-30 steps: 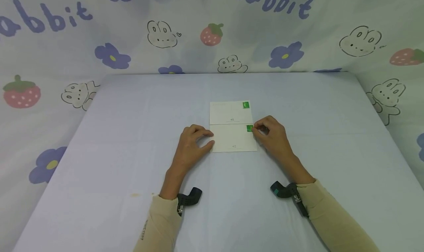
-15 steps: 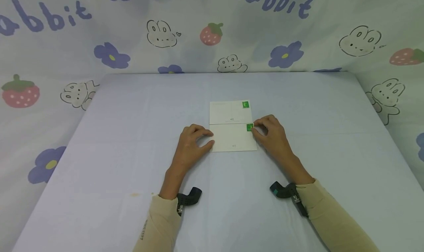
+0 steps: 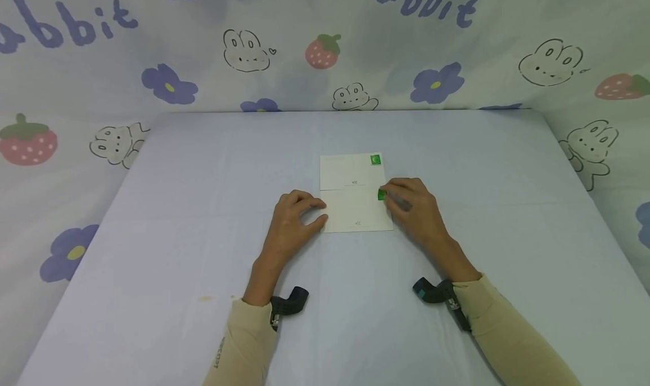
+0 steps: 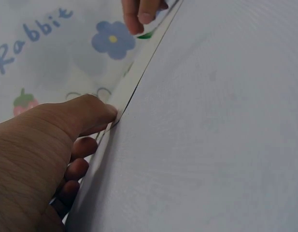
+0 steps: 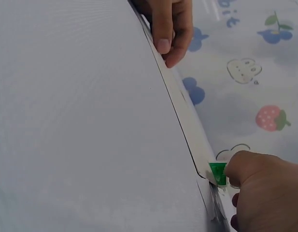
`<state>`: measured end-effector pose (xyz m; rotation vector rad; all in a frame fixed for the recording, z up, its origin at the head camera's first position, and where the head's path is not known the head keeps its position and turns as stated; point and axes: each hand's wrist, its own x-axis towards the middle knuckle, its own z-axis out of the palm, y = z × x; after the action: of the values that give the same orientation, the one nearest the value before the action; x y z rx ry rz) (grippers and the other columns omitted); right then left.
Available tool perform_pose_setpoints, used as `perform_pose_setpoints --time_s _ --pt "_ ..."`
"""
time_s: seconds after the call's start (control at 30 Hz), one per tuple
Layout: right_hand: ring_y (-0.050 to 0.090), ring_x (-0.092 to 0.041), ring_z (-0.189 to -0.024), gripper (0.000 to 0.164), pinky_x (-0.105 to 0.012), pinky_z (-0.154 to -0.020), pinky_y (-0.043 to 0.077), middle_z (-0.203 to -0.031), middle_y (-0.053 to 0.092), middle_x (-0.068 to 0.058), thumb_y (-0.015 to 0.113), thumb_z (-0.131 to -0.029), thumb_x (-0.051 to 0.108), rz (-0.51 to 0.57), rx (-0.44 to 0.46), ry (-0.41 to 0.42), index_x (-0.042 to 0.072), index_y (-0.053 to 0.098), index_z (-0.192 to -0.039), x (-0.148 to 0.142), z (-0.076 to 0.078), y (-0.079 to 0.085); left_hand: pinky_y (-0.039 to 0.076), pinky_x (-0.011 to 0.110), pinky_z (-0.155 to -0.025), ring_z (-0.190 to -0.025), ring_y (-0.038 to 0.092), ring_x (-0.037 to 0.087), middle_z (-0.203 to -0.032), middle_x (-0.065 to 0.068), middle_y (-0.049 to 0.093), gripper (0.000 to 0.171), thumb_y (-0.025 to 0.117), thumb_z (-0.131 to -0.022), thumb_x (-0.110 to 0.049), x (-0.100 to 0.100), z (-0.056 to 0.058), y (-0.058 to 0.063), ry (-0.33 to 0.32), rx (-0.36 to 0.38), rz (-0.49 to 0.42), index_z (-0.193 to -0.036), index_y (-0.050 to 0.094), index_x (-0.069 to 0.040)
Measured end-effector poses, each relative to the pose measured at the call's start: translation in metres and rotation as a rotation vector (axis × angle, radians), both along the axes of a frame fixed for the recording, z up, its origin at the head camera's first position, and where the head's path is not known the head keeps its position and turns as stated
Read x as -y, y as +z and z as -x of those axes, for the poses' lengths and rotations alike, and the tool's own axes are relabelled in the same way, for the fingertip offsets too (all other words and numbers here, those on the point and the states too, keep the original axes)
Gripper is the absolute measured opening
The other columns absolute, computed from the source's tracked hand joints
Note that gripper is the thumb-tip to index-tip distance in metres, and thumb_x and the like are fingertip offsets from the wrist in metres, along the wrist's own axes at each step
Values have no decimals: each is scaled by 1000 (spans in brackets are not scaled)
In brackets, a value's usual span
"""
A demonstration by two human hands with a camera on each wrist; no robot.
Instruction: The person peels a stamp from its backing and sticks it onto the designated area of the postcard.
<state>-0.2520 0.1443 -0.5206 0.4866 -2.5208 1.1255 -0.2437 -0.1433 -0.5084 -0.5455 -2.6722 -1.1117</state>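
Two off-white cards lie one behind the other on the white table in the head view. The far card has a green stamp in its top right corner. At the near card, my left hand rests thumb and forefinger, spread apart, on the left edge. My right hand has thumb and forefinger on a second green stamp by that card's top right corner, seemingly pinching it. In the right wrist view this stamp sits against the fingertip; the fingers hide part of it.
A white cloth covers the table. Behind it and at the sides hangs a curtain printed with rabbits, strawberries and flowers. Each wrist wears a dark camera mount.
My right fingertips have shifted slightly left, and the thumb and forefinger now cover more of the near stamp. The left hand and the cards have stayed in place.
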Motion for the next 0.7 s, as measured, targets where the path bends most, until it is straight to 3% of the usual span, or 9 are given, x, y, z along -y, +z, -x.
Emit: perform_pose_setpoints --time_s 0.3,0.7 --pt "52 -24 -112 21 -40 -91 49 -117 68 -8 75 -88 2 -58 -2 32 4 77 -109 0 -1 1 43 40 -86 -99 51 25 -105 3 61 16 82 -84 -14 -2 0 0 -6 -7 -1 -100 76 -13" --pt "52 -25 -113 23 -39 -91 49 -121 67 -8 71 -91 0 -91 -30 39 3 75 -114 0 1 0 43 40 -87 -100 51 25 -106 4 61 17 82 -84 -14 -2 0 0 2 15 0 -100 77 -12"
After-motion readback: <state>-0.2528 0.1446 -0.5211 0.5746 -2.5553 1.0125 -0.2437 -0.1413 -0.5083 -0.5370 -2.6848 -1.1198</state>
